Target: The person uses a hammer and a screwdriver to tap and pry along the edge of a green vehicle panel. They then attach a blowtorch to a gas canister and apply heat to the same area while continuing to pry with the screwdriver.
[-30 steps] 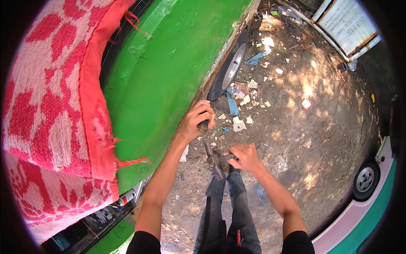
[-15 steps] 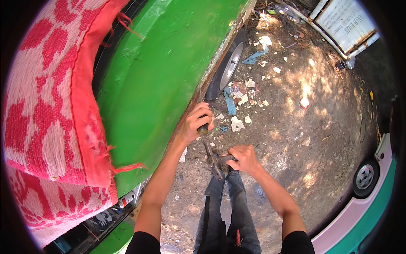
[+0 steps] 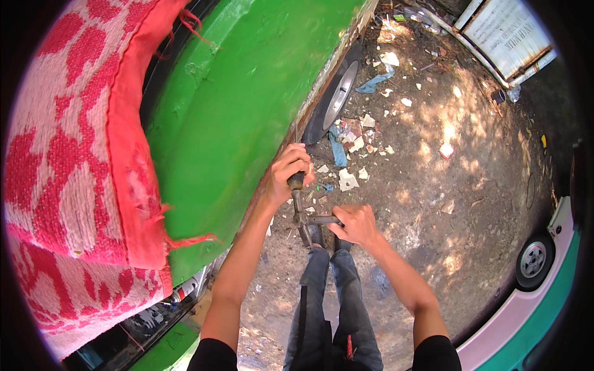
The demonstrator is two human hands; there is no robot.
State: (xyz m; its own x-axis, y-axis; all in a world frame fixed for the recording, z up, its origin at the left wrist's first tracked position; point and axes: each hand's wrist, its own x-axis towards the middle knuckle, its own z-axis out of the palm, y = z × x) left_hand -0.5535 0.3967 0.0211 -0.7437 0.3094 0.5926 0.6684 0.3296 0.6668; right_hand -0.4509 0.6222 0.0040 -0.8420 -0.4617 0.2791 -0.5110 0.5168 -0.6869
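Hands (image 3: 288, 168) (image 3: 357, 224), two, grip one hammer (image 3: 301, 218) and one dark-handled tool (image 3: 296, 180).

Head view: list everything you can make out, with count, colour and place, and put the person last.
Hammer: 1, grey-brown, in the right hand
Hand tool: 1, dark handle, in the left hand
Vehicle body: 1, green, left of centre
Patterned cloth: red and pale pink, draped at left; count unclear
Wheels: 2, dark tyres; one beside the green body, one at lower right
Second vehicle: 1, pink and teal, right edge
Panel: 1, whitish, rusty, upper right
Flakes: many, pale, on the ground
Hands: 2, bare, centre
Sleeves: 2, black, lower edge
Trouser legs: 2, blue-grey, lower centre
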